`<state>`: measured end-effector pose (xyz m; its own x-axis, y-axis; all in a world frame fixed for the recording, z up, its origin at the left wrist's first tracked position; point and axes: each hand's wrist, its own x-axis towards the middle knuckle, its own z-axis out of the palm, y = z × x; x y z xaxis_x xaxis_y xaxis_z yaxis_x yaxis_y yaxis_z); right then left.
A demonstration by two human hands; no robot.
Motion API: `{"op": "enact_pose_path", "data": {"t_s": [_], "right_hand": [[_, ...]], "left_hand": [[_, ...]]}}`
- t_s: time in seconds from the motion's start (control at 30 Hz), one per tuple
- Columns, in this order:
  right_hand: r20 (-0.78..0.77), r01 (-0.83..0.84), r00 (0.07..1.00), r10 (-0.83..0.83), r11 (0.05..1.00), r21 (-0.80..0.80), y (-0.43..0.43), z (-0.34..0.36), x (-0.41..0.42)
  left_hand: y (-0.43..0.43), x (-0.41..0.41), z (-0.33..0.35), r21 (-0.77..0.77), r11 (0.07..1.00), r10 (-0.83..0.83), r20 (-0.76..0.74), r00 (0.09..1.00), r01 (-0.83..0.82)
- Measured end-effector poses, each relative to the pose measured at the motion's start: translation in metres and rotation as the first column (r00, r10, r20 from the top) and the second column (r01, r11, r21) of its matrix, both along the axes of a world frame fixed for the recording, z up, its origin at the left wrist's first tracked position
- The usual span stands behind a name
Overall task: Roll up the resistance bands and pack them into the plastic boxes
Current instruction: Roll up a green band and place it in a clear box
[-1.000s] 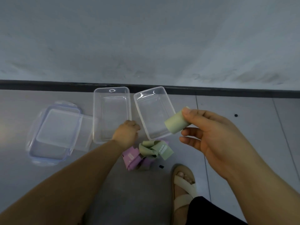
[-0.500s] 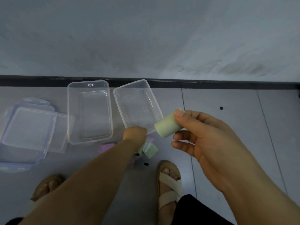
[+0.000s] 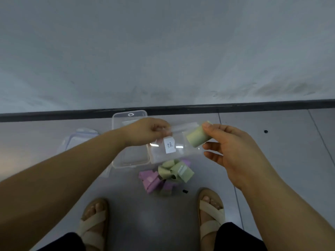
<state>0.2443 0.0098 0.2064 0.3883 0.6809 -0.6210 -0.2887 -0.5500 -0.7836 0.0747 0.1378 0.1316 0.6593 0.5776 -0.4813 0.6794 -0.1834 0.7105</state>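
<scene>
left hand (image 3: 146,131) is now lifting the labelled plastic box (image 3: 161,156) off the floor (image 3: 272,160), grip pinching its rim, bringing it up to the rolled green band (image 3: 196,137) that the right hand (image 3: 230,149) grip is pinching, likely for packing.

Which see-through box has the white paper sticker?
The lifted box that the left hand holds; the floor box shows no sticker.

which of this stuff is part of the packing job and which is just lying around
Job: green roll, in the right hand; labelled box, in the left hand; floor box; loose bands; lids.
Just there: black bit by the bands; black spot further right.
</scene>
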Motion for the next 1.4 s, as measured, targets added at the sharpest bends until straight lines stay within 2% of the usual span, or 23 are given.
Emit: {"op": "enact_pose_path", "data": {"t_s": [0.13, 0.3, 0.53, 0.57, 0.63, 0.67, 0.73, 0.87, 1.07, 1.17, 1.23, 1.3, 1.33, 1.4], "right_hand": [[-0.014, 0.035, 0.999, -0.034, 0.999, 0.032, -0.001, 0.006, 0.002], [-0.022, 0.035, 0.999, -0.034, 0.998, 0.05, 0.0, 0.008, 0.007], [-0.012, 0.036, 0.999, -0.035, 0.999, 0.037, 0.001, 0.001, 0.014], [-0.01, 0.033, 0.999, -0.033, 0.999, 0.035, 0.001, 0.0, 0.014], [-0.002, 0.02, 1.0, -0.02, 0.999, 0.03, 0.001, -0.003, 0.015], [0.004, 0.011, 1.0, -0.011, 1.0, 0.026, 0.001, -0.004, 0.015], [0.014, -0.004, 1.0, 0.004, 1.0, 0.015, 0.001, -0.006, 0.015], [0.024, -0.026, 0.999, 0.026, 1.0, -0.011, 0.0, -0.01, 0.012], [0.054, -0.083, 0.995, 0.086, 0.995, -0.059, -0.002, -0.017, 0.006], [0.062, -0.105, 0.992, 0.109, 0.992, -0.077, -0.002, -0.021, 0.002], [0.072, -0.116, 0.99, 0.122, 0.989, -0.091, -0.001, -0.024, -0.001], [0.077, -0.125, 0.988, 0.134, 0.986, -0.106, -0.001, -0.026, -0.004], [0.081, -0.129, 0.987, 0.139, 0.985, -0.111, -0.001, -0.027, -0.006], [0.09, -0.134, 0.985, 0.145, 0.984, -0.119, -0.001, -0.029, -0.007]], "left_hand": [[0.004, 0.0, 0.028, -0.085, 0.996, 0.013, 0.094, 0.995, -0.005], [0.01, 0.007, 0.036, -0.1, 0.995, 0.012, 0.125, 0.992, 0.0], [0.019, 0.026, 0.005, 0.056, 0.998, 0.02, 0.105, 0.994, -0.026], [0.017, 0.028, -0.006, 0.16, 0.987, -0.027, 0.059, 0.998, 0.017], [0.009, 0.032, -0.034, 0.402, 0.903, -0.13, -0.087, 0.988, 0.155], [0.005, 0.033, -0.049, 0.48, 0.853, -0.149, -0.151, 0.977, 0.205], [-0.008, 0.031, -0.078, 0.541, 0.796, -0.162, -0.242, 0.957, 0.272], [-0.024, 0.022, -0.127, 0.539, 0.793, -0.162, -0.261, 0.952, 0.283], [-0.03, 0.031, -0.17, 0.41, 0.823, -0.14, -0.523, 0.841, 0.392], [-0.035, 0.033, -0.184, 0.358, 0.824, -0.175, -0.578, 0.797, 0.44], [-0.044, 0.03, -0.19, 0.413, 0.847, -0.103, -0.49, 0.866, 0.334], [-0.058, 0.024, -0.187, 0.566, 0.822, 0.116, -0.259, 0.959, 0.053], [-0.066, 0.02, -0.187, 0.619, 0.782, 0.226, -0.175, 0.958, -0.071], [-0.085, 0.01, -0.187, 0.62, 0.738, 0.42, -0.116, 0.9, -0.264]]}}
